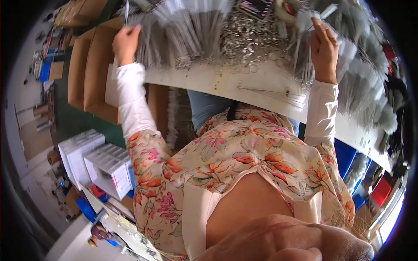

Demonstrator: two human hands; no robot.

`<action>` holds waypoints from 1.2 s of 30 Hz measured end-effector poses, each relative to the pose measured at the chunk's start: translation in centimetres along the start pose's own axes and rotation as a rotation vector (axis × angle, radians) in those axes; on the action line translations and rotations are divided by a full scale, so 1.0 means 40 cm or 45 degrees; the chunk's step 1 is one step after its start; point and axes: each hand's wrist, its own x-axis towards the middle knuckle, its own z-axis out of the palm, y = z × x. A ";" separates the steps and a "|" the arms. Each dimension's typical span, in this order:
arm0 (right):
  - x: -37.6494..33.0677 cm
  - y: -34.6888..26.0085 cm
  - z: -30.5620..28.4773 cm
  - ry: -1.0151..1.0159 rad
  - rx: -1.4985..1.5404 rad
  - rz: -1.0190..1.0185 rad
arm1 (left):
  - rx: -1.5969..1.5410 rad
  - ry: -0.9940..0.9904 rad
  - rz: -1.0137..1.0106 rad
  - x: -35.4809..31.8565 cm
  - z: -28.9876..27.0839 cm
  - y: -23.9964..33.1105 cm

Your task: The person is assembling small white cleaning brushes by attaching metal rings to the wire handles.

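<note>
My left hand [126,43] is closed in a pinch at the table's far left, above the cardboard box. A thin pale stick [127,13] rises from its fingertips toward the top edge. My right hand [324,50] is raised at the right, its fingers pinched on a thin wire piece with a white end [328,11]. Between the hands lie bundles of thin grey wire pieces [187,32] with pale ends. Beside them is a heap of small shiny metal rings and loops [250,39]. More wire pieces with fuzzy grey-white ends [361,95] are piled by my right hand.
The white table [196,80] runs across in front of me, with a few loose thin wires [278,93] near its edge. A dark printed packet [256,8] lies at the back. An open cardboard box [98,74] stands left of the table; white plastic drawers [106,167] are at lower left.
</note>
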 end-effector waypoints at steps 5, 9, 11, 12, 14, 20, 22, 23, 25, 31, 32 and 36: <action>0.002 -0.036 -0.250 -0.003 0.910 -0.325 | -0.135 -0.582 0.092 0.029 0.137 -0.201; -0.090 -0.153 -0.378 0.530 0.310 -0.285 | -0.379 -0.390 -0.110 -0.014 0.087 -0.277; -0.129 -0.156 -0.475 0.600 0.069 -0.258 | -0.524 -0.428 -0.376 -0.034 0.073 -0.181; -0.131 -0.108 -0.519 0.646 -0.448 -0.341 | -0.574 -0.460 -0.453 -0.046 0.053 -0.118; -0.134 -0.079 -0.533 0.581 -1.142 -0.245 | -0.626 -0.327 -0.449 -0.042 0.042 -0.104; -0.117 -0.033 -0.465 0.567 -1.989 -0.027 | -0.866 0.175 -0.196 -0.048 -0.052 0.115; -0.123 -0.040 -0.474 0.555 -1.785 0.009 | -0.928 0.119 -0.142 -0.040 -0.060 0.145; -0.128 -0.044 -0.497 0.574 -1.673 -0.036 | -0.921 0.094 -0.088 -0.049 -0.057 0.162; -0.125 -0.067 -0.526 0.519 -1.596 -0.036 | -0.905 0.082 -0.026 -0.081 -0.074 0.194; -0.108 -0.145 -0.637 0.462 -1.221 -0.499 | -1.087 -0.088 -0.262 -0.171 -0.085 0.290; -0.134 -0.240 -0.651 0.578 -0.893 -0.236 | -1.096 -0.089 -0.272 -0.170 -0.084 0.278; -0.156 -0.218 -0.914 0.761 -0.449 -0.302 | -1.315 -0.177 -0.305 -0.208 -0.086 0.268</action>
